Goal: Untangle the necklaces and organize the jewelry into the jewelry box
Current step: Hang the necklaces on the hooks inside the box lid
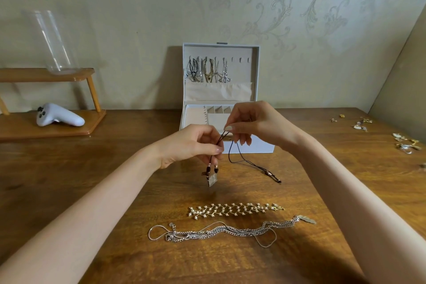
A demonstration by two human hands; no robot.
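Head view: nearest on the worktop [92,180] lies a tangle of silver chains [221,232], and just beyond it a pearl-beaded necklace [232,209] stretched flat. Above the wood, the left hand [191,145] pinches a black cord necklace [244,162] just above its pendant [212,180], which dangles; the right hand [253,124] pinches the cord higher up, its fingers curled, and a loose loop trails onto the worktop. Behind the hands stands the open white jewelry box [258,147], with necklaces hanging inside its lid [230,50]. Earrings [405,142] lie far right; a white controller [58,115] rests far left.
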